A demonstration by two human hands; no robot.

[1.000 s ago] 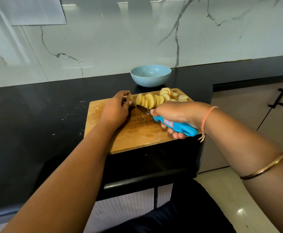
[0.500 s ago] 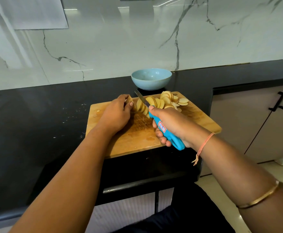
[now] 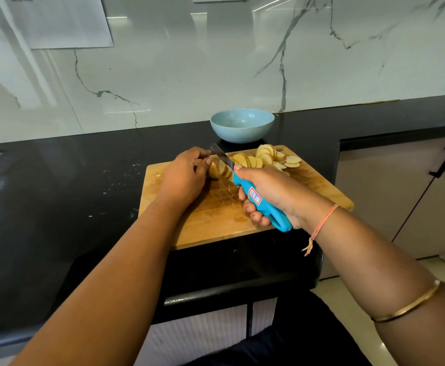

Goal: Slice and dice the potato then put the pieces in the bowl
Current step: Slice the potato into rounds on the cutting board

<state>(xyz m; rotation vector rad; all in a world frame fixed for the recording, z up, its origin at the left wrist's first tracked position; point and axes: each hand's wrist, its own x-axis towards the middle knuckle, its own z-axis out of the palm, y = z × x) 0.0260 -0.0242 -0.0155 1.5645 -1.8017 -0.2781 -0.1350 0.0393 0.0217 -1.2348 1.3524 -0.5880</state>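
The right hand [image 3: 271,191] is wrapping all its fingers around the blue handle of the knife [image 3: 254,198]. Compared with one second ago, it is drawing back toward 5 o'clock and lifting the blade. The blade was lying low behind the slices and is now pointing to 11 o'clock, above the uncut potato end [image 3: 213,172]. The left hand [image 3: 187,173] is pinching this small end with curled fingers, on the 12 o'clock part of the cutting board [image 3: 216,217]. The slices [image 3: 258,159] are leaning in a row toward 2 o'clock from it. The bowl [image 3: 242,125] is standing beyond the board at 12 o'clock, and no pieces are showing inside. I judge that another slicing stroke is being prepared, and dicing is not yet begun.
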